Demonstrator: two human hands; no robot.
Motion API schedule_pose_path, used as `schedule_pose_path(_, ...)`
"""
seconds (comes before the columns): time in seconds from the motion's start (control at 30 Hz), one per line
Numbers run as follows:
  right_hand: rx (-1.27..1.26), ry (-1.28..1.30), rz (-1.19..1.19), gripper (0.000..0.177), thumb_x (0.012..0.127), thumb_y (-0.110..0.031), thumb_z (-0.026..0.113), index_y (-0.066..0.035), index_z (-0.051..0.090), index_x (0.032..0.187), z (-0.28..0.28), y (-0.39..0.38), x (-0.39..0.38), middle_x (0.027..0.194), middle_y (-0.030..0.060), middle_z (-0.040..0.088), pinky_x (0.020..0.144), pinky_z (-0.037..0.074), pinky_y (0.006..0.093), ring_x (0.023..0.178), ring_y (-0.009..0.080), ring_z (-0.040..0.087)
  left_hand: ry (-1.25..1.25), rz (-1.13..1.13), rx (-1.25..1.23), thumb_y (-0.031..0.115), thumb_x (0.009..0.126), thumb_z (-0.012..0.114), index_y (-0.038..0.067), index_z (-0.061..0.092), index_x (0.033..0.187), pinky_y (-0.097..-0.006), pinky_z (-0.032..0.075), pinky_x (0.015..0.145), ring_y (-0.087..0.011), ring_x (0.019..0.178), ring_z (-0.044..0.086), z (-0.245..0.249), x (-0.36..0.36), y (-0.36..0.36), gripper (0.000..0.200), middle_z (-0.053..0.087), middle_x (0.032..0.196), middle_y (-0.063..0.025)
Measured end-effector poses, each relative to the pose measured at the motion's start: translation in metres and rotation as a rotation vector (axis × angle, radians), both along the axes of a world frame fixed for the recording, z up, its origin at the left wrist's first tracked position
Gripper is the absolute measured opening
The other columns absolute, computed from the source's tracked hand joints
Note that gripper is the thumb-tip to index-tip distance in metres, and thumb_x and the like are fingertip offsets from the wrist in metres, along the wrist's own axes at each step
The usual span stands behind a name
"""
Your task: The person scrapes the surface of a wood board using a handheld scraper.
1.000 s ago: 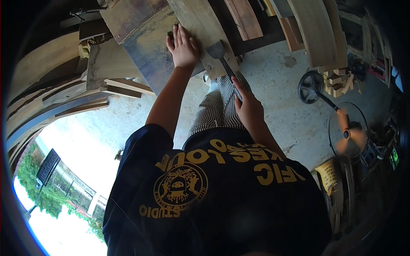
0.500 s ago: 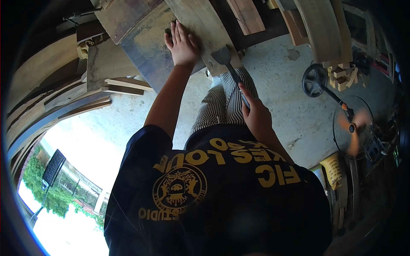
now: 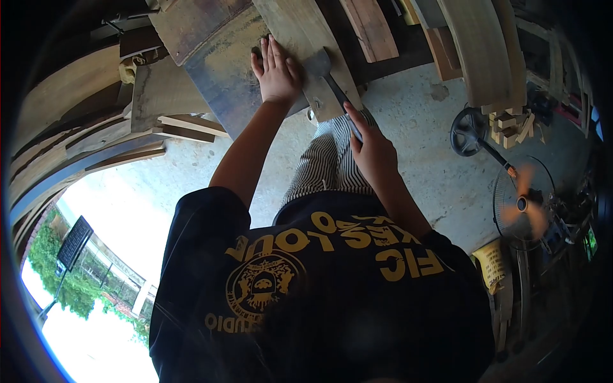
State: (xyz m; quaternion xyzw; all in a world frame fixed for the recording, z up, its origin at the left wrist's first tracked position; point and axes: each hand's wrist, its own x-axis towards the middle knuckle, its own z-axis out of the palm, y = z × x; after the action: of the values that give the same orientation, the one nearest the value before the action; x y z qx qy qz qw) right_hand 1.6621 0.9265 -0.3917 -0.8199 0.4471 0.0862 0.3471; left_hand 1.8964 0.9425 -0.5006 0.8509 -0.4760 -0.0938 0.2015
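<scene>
My left hand point(image 3: 280, 76) lies flat with its fingers spread, on the left edge of a pale wooden board point(image 3: 300, 29) and the stained dark sheet point(image 3: 223, 83) beside it. My right hand point(image 3: 372, 148) is wrapped round the handle of a scraper point(image 3: 336, 88). The scraper's wide grey blade rests on or just over the pale board, to the right of my left hand; whether it touches the wood is hard to tell.
A standing fan point(image 3: 522, 204) with orange blades and a round base is on the concrete floor point(image 3: 421, 159) at right. Small wood offcuts point(image 3: 511, 124) are piled near it. Long planks point(image 3: 472, 51) lie at upper right, more boards point(image 3: 70, 76) at left.
My right hand has moved the scraper up and to the left over the board, so its blade is nearer my left hand. My left hand has shifted slightly in view.
</scene>
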Motion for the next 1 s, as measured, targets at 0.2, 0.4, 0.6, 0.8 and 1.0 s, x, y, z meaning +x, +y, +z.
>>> schedule_pose_path(0.2,-0.003,0.07,0.062,0.073,0.087,-0.014,0.062,-0.037,0.025,0.146,0.005,0.005,-0.02,0.067,0.01,0.053,0.052,0.052,0.0366,0.056,0.0241,0.06,0.003,-0.013,0.022,0.027,0.094,0.027,-0.006,0.015,0.144,-0.0502,-0.002,0.114,-0.0269,0.144,0.01,0.001,0.001,0.002,0.061,0.02,0.153,-0.0156)
schedule_pose_path(0.4,-0.001,0.014,0.036,0.072,0.087,-0.015,0.062,-0.036,0.026,0.146,0.002,-0.015,0.02,0.068,0.0103,0.054,0.053,0.052,0.0381,0.058,0.0249,0.062,-0.013,0.005,0.02,0.027,0.094,0.028,-0.005,0.016,0.145,-0.0503,-0.001,0.114,-0.0273,0.144,0.013,0.002,0.001,-0.001,0.061,0.021,0.153,-0.0156)
schedule_pose_path(0.6,0.026,0.05,0.067,0.073,0.086,-0.013,0.062,-0.036,0.025,0.146,0.009,-0.011,-0.001,0.067,0.0105,0.055,0.055,0.052,0.0394,0.06,0.0253,0.063,-0.028,0.008,0.021,0.025,0.093,0.027,-0.006,0.018,0.144,-0.0477,0.001,0.115,-0.0267,0.144,0.014,0.003,0.001,-0.001,0.06,0.025,0.151,-0.0156)
schedule_pose_path(0.8,-0.056,-0.075,0.078,0.074,0.086,-0.013,0.062,-0.036,0.025,0.146,-0.005,-0.033,0.034,0.065,0.0109,0.054,0.055,0.053,0.0399,0.059,0.025,0.063,-0.02,0.008,0.054,0.025,0.093,0.028,-0.005,0.016,0.145,-0.0483,0.0,0.114,-0.0271,0.144,0.011,0.004,0.003,-0.002,0.061,0.023,0.152,-0.0155)
schedule_pose_path(1.0,0.063,0.112,0.088,0.07,0.088,-0.014,0.06,-0.035,0.027,0.145,0.01,-0.015,0.009,0.068,0.0127,0.056,0.056,0.053,0.0401,0.061,0.0276,0.063,-0.023,0.012,0.046,0.027,0.093,0.03,-0.003,0.015,0.146,-0.05,0.0,0.114,-0.0262,0.144,0.012,0.0,0.0,-0.001,0.063,0.023,0.152,-0.0145)
